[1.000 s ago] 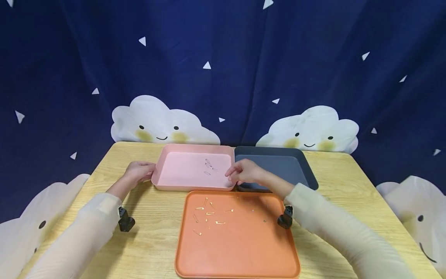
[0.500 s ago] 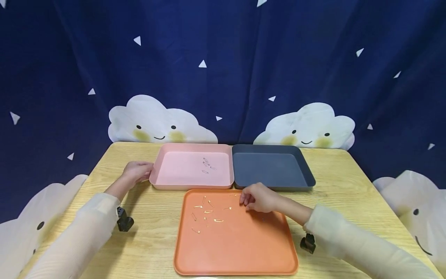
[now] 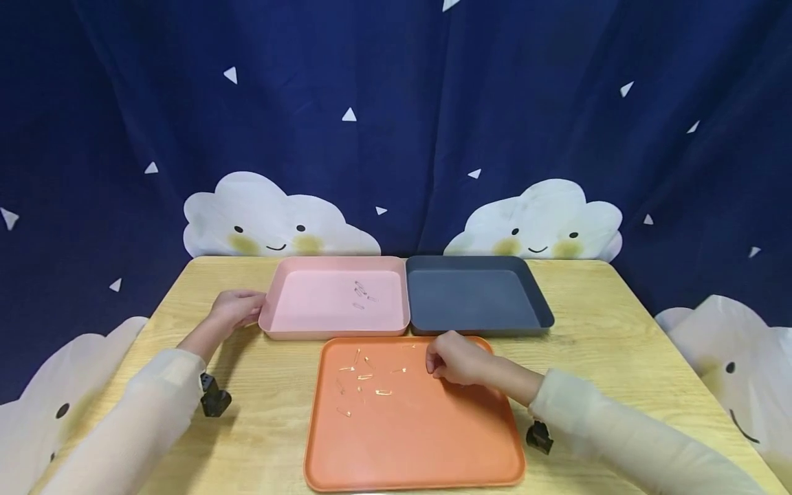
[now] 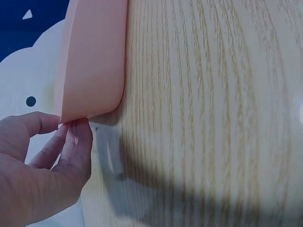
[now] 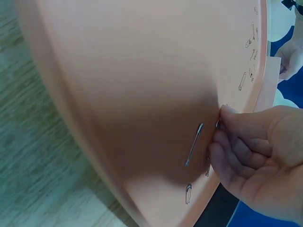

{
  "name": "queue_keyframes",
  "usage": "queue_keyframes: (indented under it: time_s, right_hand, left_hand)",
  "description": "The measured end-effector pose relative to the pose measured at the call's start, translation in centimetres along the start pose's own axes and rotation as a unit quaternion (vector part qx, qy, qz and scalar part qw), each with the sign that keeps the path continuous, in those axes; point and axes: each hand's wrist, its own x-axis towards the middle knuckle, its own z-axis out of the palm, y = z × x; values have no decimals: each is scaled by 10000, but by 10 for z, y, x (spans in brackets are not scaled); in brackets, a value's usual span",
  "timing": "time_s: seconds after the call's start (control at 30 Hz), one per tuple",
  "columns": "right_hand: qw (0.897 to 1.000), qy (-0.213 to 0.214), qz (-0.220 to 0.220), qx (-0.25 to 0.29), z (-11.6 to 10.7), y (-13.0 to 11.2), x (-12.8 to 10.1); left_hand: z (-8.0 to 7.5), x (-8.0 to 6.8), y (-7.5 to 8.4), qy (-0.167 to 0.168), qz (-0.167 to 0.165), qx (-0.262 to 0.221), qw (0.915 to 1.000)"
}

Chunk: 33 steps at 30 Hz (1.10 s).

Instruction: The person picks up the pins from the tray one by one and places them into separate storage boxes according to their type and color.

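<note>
My left hand [image 3: 236, 309] pinches the left wall of the pink tray [image 4: 92, 61], thumb at the rim and fingers against the outer side. Over the upper right of the orange tray [image 3: 421, 443], my right hand [image 3: 463, 359] is curled low, thumb and fingers together. In the right wrist view a small shiny safety pin [image 5: 218, 124] shows at the thumb tip. Close by lie a straight-looking silver safety pin [image 5: 194, 144] and a shorter one [image 5: 188, 194], both hidden by the hand in the head view. Several gold-looking safety pins [image 3: 383, 392] are scattered across the orange tray's upper left.
Several dark safety pins [image 3: 360, 291] lie in the pink tray's right half. Against its right side stands a dark blue-grey tray [image 3: 470, 292]. All three trays sit on a wooden table [image 3: 247, 419], with a navy curtain [image 3: 396, 103] behind.
My right hand has moved from the pink tray's right edge down to the orange tray, and its fingers have closed on a safety pin there. My left hand stays at the pink tray.
</note>
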Motion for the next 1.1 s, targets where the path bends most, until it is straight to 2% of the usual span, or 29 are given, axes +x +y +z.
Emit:
queue_keyframes:
  time_s: [0.23, 0.43, 0.57, 0.77, 0.93, 1.1]
  right_hand:
    - [9994, -172, 25, -284, 2, -4, -3]
    - [9976, -384, 139, -559, 3, -7, -4]
    - [9993, -252, 98, -267, 0, -6, -3]
    - [9951, -428, 402, 801, -12, -4, 0]
    - [9794, -671, 726, 1762, -16, -1, 4]
    - [9345, -1139, 1334, 3096, -15, 2, 7]
  left_hand:
    - [2, -4, -1, 65, -63, 110, 9999]
    - [3, 0, -1, 119, -139, 212, 9996]
    - [3, 0, 0, 144, -152, 277, 9994]
    - [2, 1, -2, 78, -29, 164, 9998]
    - [1, 1, -4, 85, -9, 216, 9997]
    - [2, 1, -3, 98, -45, 249, 9996]
